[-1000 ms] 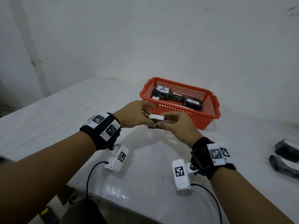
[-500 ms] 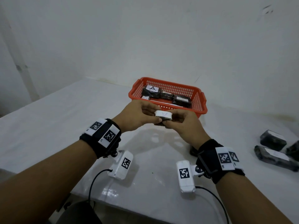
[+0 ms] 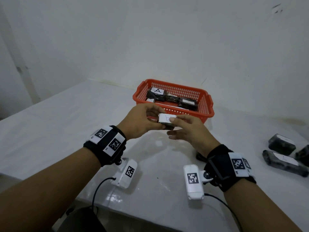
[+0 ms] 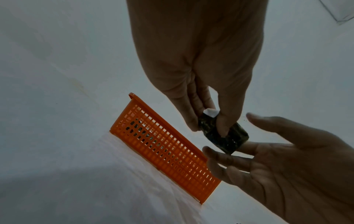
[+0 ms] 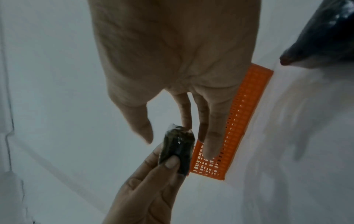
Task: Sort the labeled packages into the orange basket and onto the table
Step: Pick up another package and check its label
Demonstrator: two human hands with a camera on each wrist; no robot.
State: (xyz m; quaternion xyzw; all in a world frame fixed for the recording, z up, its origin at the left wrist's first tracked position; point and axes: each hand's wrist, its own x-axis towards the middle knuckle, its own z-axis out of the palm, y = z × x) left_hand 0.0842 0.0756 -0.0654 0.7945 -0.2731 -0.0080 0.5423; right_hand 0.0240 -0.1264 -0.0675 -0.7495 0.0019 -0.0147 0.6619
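A small dark wrapped package (image 3: 167,121) with a white handwritten label hangs above the table, just in front of the orange basket (image 3: 173,82). My left hand (image 3: 159,122) pinches it between thumb and fingers, seen in the left wrist view as package (image 4: 224,136) and left hand (image 4: 208,128). My right hand (image 3: 171,128) is beside the package with straight, spread fingers; its thumb lies near the label. In the right wrist view the right hand (image 5: 178,147) is open around the package (image 5: 178,145). Several dark packages labelled A (image 3: 158,93) lie in the basket.
Three dark wrapped packages (image 3: 281,144) lie on the white table (image 3: 58,123) at the far right. A white wall stands close behind the basket. Wrist cameras with cables hang under both wrists near the table's front edge.
Both hands held the package a second ago. Now my right hand's fingers have straightened and come off it, and the left hand alone pinches it. The label is tilted more toward me.
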